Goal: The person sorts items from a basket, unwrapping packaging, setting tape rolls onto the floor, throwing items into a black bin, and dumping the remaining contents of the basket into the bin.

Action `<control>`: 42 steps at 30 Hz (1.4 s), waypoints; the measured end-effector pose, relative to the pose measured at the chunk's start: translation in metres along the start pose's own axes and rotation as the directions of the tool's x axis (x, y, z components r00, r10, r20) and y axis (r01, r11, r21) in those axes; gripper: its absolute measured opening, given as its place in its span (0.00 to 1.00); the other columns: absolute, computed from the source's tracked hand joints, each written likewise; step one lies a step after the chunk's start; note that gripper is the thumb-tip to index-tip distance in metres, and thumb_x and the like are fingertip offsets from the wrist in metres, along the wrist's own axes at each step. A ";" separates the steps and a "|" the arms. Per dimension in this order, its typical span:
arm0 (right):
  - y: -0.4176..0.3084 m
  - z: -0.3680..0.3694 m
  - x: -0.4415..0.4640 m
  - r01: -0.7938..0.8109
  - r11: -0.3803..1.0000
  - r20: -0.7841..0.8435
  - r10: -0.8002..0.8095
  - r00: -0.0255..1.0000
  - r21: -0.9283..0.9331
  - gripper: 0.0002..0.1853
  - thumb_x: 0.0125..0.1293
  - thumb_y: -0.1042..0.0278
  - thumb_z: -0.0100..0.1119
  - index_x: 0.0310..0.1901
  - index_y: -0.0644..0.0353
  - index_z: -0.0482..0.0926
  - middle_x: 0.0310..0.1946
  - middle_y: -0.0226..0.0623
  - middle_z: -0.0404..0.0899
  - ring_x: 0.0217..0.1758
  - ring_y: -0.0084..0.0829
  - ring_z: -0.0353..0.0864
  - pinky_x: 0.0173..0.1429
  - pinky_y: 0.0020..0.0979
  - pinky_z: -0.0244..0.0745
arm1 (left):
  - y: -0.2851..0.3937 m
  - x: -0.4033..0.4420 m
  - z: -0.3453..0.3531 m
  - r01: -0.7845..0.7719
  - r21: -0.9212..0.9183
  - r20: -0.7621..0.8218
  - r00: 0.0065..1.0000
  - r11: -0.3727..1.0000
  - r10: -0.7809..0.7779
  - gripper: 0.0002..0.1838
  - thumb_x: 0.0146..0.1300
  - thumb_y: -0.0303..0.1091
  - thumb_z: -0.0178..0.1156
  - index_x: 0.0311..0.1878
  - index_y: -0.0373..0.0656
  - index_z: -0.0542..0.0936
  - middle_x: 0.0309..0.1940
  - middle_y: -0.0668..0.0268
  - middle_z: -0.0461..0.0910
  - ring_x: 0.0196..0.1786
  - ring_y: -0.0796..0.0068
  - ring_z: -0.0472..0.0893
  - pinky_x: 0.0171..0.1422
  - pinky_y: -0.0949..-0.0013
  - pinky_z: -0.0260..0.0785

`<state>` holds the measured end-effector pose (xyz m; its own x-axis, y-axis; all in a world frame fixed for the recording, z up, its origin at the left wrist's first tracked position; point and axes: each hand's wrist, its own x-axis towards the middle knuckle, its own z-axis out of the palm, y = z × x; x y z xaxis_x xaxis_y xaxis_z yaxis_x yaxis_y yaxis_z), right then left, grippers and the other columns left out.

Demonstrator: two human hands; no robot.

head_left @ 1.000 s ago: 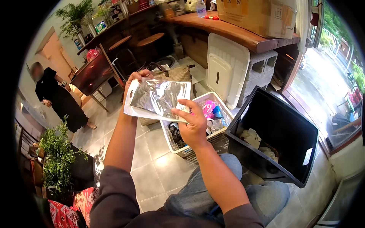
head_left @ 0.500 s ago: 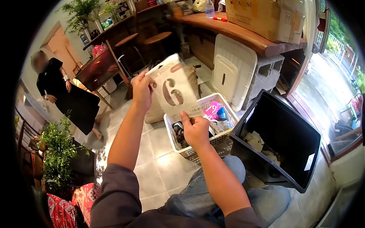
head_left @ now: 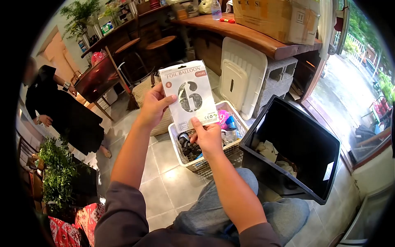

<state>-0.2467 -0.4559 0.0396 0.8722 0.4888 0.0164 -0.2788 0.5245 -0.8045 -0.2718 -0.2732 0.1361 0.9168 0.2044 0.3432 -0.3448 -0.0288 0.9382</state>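
Note:
A white foil balloon packet (head_left: 170, 80) with a large cut-out 6 faces me, upright and slightly tilted. My left hand (head_left: 154, 106) pinches its left edge, thumb on the front. At the bottom edge, my right hand (head_left: 207, 138) is closed on it, thumb in front. Below and behind the packet is a white plastic basket (head_left: 180, 154) holding a pink item (head_left: 223, 118), dark bundles and other small things. To its right, a black bin (head_left: 304, 142) leans open with pale crumpled pieces inside.
A person (head_left: 61, 107) in black stands at the left, near a leafy plant (head_left: 55, 173). A white lid (head_left: 240, 78) leans by concrete blocks (head_left: 277, 82) under a wooden counter (head_left: 247, 35) bearing a cardboard box (head_left: 275, 18). A woven bag (head_left: 144, 91) stands behind my left hand.
The packet has turned from its silvery back to its printed front and is now more upright. Both hands have shifted their grip along its edges. The person at the left has moved further left.

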 end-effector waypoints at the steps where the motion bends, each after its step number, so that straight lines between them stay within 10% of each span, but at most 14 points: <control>1: -0.001 0.000 0.000 0.003 1.000 0.001 -0.003 1.000 0.010 0.12 0.74 0.65 0.67 0.46 0.66 0.83 0.34 0.35 0.85 0.18 0.22 0.76 0.23 0.26 0.73 | -0.001 0.000 0.002 0.004 0.021 0.005 1.000 1.000 -0.005 0.22 0.63 0.27 0.71 0.60 0.42 0.80 0.50 0.68 0.86 0.46 0.83 0.84 0.47 0.78 0.75; 19: 0.000 -0.001 -0.001 0.003 1.000 -0.015 -0.003 1.000 0.015 0.13 0.75 0.63 0.66 0.44 0.69 0.85 0.33 0.37 0.87 0.20 0.22 0.78 0.24 0.25 0.72 | -0.013 -0.004 0.009 0.054 -0.059 -0.022 0.998 0.997 -0.055 0.21 0.66 0.24 0.68 0.63 0.38 0.78 0.54 0.63 0.85 0.53 0.75 0.85 0.59 0.69 0.79; 26: 0.008 -0.002 0.005 0.049 0.998 -0.030 -0.048 0.998 0.037 0.12 0.75 0.63 0.66 0.43 0.65 0.84 0.29 0.34 0.84 0.20 0.22 0.78 0.25 0.27 0.76 | -0.005 -0.016 0.014 0.087 0.064 0.119 0.988 0.994 -0.094 0.38 0.59 0.23 0.72 0.72 0.36 0.68 0.63 0.60 0.80 0.64 0.69 0.80 0.72 0.62 0.71; 42: 0.012 0.000 0.007 0.038 0.999 -0.071 -0.037 0.997 0.015 0.10 0.75 0.66 0.66 0.45 0.66 0.84 0.31 0.33 0.84 0.20 0.20 0.76 0.24 0.24 0.71 | -0.016 -0.021 0.013 0.073 0.015 0.102 0.992 0.997 -0.074 0.33 0.62 0.19 0.66 0.71 0.37 0.70 0.61 0.61 0.80 0.61 0.72 0.81 0.69 0.64 0.74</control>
<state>-0.2438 -0.4463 0.0301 0.9082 0.4185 0.0042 -0.2514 0.5534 -0.7941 -0.2828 -0.2893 0.1146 0.9556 0.1047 0.2754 -0.2739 -0.0289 0.9613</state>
